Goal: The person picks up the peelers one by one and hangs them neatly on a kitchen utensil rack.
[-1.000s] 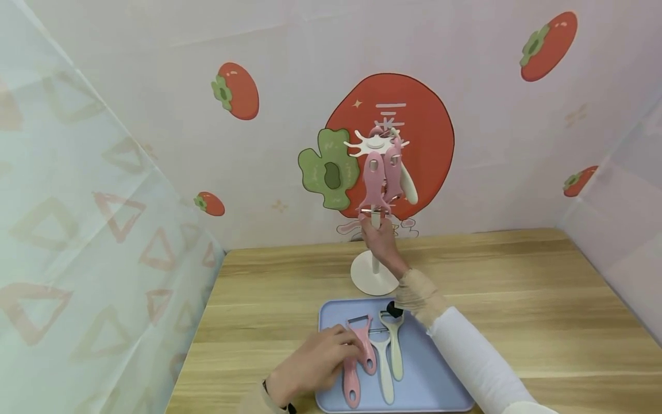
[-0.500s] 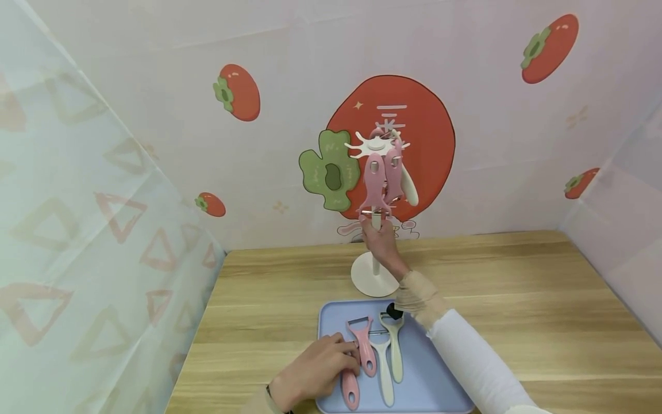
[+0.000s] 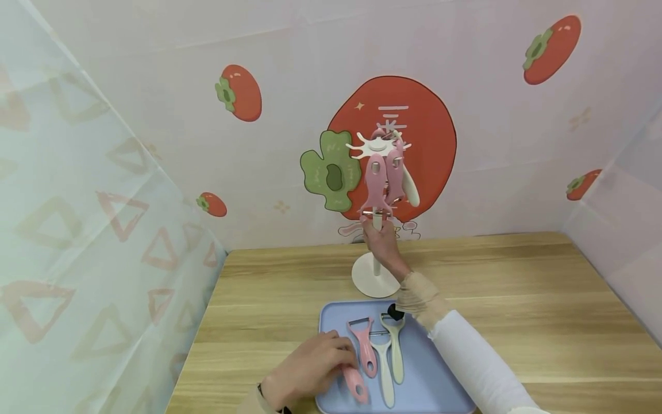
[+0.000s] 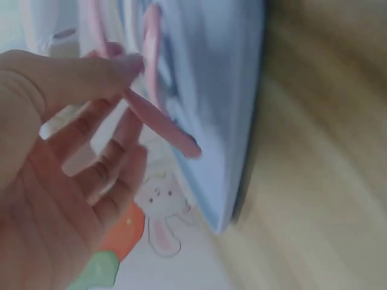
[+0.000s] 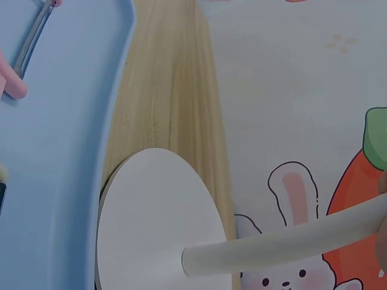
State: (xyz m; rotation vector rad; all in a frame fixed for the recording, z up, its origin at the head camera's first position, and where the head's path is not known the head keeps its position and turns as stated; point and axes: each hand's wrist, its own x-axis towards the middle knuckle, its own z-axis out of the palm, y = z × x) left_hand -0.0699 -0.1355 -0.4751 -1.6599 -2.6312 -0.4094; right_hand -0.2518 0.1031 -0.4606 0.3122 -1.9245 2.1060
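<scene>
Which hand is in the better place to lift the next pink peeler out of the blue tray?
The left hand. It already grips a pink peeler in the blue tray, its end tilted up. The right hand is far up at the white stand, touching a hanging peeler.

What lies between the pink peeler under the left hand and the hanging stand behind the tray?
Nothing blocks the left hand: it already grips the pink peeler. Toward the stand, another pink peeler lies alongside on the tray.

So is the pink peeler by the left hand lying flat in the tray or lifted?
Lifted at one end: the left hand pinches the pink peeler, and it slants up off the tray.
</scene>
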